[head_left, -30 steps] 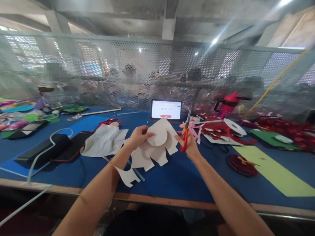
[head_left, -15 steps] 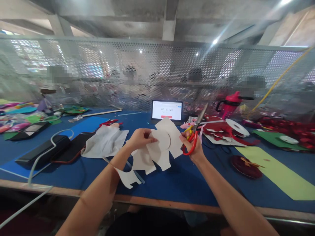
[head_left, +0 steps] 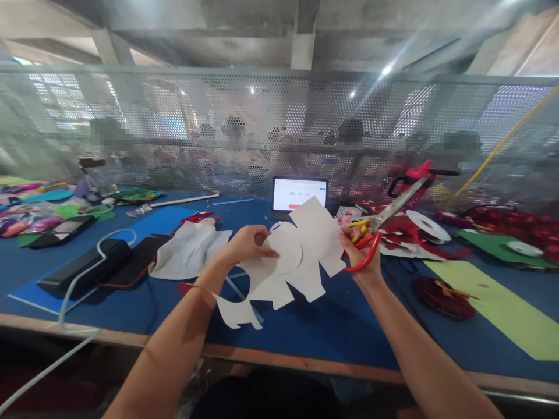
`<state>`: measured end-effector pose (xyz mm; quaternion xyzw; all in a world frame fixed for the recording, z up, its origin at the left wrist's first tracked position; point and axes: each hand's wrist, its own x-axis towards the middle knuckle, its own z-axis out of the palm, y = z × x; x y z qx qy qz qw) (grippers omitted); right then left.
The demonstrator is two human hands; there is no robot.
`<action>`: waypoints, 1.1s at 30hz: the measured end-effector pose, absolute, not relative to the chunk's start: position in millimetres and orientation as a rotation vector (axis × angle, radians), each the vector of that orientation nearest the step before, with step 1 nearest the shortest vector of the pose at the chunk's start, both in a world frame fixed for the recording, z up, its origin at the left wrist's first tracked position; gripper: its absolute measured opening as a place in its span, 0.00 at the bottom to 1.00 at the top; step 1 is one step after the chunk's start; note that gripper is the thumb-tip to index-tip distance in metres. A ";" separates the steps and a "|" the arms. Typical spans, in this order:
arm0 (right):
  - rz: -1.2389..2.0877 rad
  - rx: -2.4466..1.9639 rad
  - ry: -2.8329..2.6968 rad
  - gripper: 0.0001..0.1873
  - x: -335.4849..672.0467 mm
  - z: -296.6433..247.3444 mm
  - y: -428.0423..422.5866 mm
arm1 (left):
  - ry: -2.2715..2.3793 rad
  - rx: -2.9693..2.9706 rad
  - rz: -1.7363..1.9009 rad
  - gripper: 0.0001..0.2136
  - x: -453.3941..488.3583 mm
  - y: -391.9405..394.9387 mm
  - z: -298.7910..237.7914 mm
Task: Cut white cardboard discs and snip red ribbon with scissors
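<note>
My left hand (head_left: 248, 244) pinches the edge of a round white paper piece (head_left: 287, 251) between thumb and fingers. Around that circle spreads a larger sheet of white paper (head_left: 314, 262) with notches cut into its outer edge. A curved cut strip (head_left: 233, 311) of it hangs below my left wrist. Scissors (head_left: 395, 206) with red and yellow handles are held in my right hand (head_left: 364, 256), blades pointing up and right, away from the paper. The right fingertips are at the sheet's right edge; whether they grip it I cannot make out.
A tablet (head_left: 299, 195) showing a timer stands behind the paper. Left lie a white cloth (head_left: 187, 250), a phone (head_left: 131, 262) and a black case (head_left: 85, 267) with a cable. Right are a ribbon roll (head_left: 425, 227), a dark red round item (head_left: 443, 297) and yellow-green card (head_left: 502, 308).
My right hand and the scissors have moved right, the blades tilting further right. The white sheet has spread out wider to the right, while my left hand keeps its pinch on the circle.
</note>
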<state>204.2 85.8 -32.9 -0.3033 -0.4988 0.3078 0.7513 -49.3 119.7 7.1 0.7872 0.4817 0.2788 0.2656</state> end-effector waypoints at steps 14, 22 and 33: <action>0.724 -0.641 -0.994 0.17 198.5 -33.6 85.0 | 1.338 2.074 0.792 0.21 -42.7 114.2 8.2; 0.965 -0.693 -0.976 0.22 188.3 -40.4 84.7 | 1.228 1.757 1.049 0.22 -45.0 122.5 -1.8; 1.072 -0.715 -1.033 0.20 185.7 -33.3 81.6 | 1.034 1.429 1.214 0.21 -45.5 118.2 4.4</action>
